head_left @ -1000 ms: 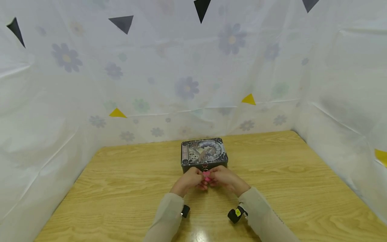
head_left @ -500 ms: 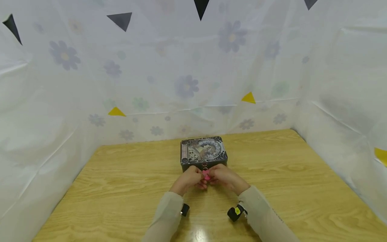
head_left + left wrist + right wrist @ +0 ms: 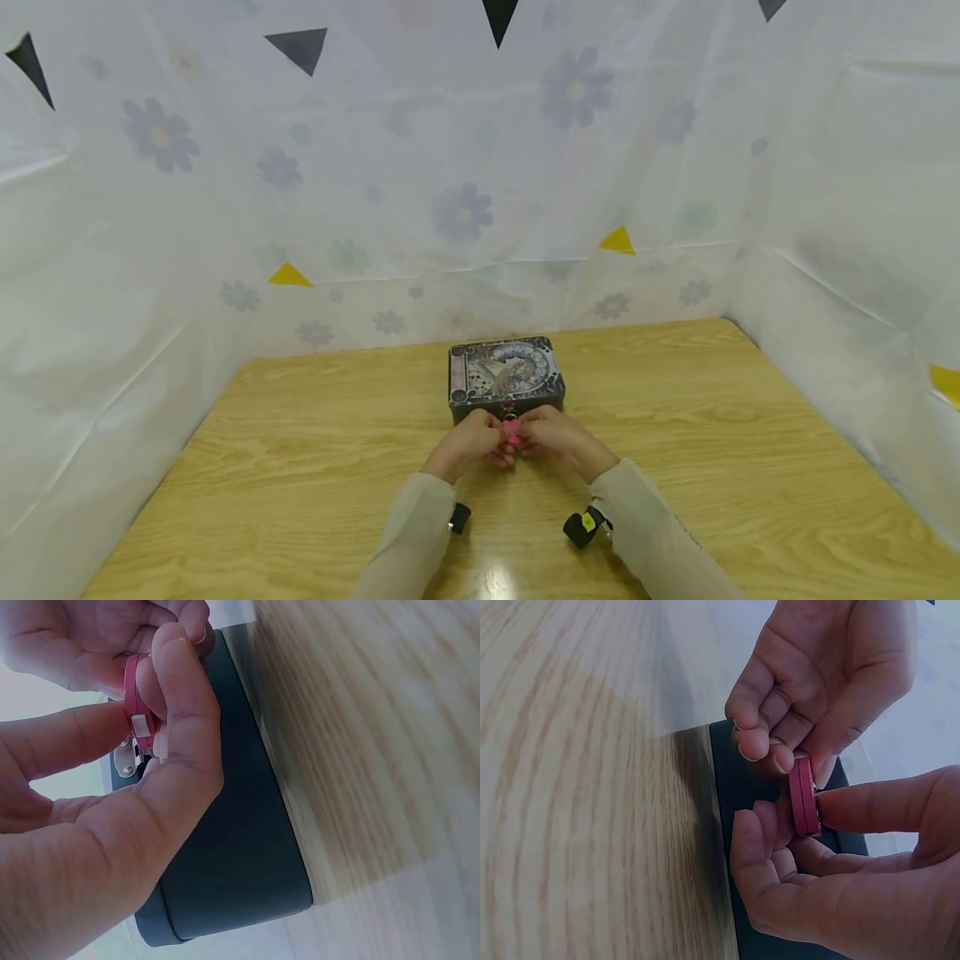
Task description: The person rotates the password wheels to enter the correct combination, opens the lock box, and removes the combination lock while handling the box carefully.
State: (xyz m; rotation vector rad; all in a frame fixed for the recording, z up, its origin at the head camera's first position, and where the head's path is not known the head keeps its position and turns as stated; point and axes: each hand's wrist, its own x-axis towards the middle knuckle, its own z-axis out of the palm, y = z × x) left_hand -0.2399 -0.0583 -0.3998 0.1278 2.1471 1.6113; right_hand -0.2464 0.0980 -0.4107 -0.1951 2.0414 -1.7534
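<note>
A dark tin box [image 3: 506, 373] with a patterned lid lies closed on the wooden table. At the clasp on its front hangs a pink heart-shaped padlock [image 3: 512, 428]. My left hand [image 3: 469, 444] pinches the padlock from the left, thumb and fingers on it; my right hand [image 3: 561, 441] pinches it from the right. In the left wrist view the red-pink lock [image 3: 139, 697] stands edge-on beside the metal clasp [image 3: 126, 759]. The right wrist view shows the lock's edge [image 3: 805, 796] between the fingertips of both hands. The shackle is partly hidden there.
The wooden table [image 3: 337, 433] surrounds the box on all sides. Behind and beside it hangs a white flowered sheet [image 3: 420, 150] with black and yellow triangles. Black straps [image 3: 581, 530] are at both wrists.
The head view has tilted very slightly, so the scene sits a little higher. Both hands keep their hold on the padlock, and the box has not visibly moved.
</note>
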